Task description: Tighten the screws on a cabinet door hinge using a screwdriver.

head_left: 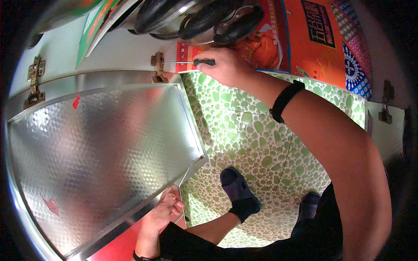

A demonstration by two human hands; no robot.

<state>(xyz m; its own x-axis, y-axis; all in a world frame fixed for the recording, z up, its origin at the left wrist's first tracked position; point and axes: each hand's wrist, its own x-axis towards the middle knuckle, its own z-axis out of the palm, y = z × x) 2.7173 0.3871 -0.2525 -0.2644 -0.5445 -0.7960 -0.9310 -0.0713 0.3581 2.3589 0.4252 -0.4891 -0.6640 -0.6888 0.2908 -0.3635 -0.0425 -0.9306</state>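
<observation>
A screwdriver [203, 62] with a dark, yellow-marked handle is in my right hand [228, 67], its thin shaft pointing left. The tip meets the rusty metal hinge [158, 65] at the cabinet's side wall, though the exact contact is too small to make out. That hinge joins the wall to an open cabinet door [109, 148] with a silvery, patterned panel and metal frame. My left hand [163, 211] has its fingers curled at the door's lower edge, gripping it; part of the grip is hidden.
A second hinge [35, 82] holds the door farther left. Black-handled pans [220, 21] fill the cabinet above my right hand, beside orange printed packaging [315, 48]. Another hinge [386, 102] sits at far right. My slippered foot [237, 185] rests on the green pebble-patterned floor [244, 130].
</observation>
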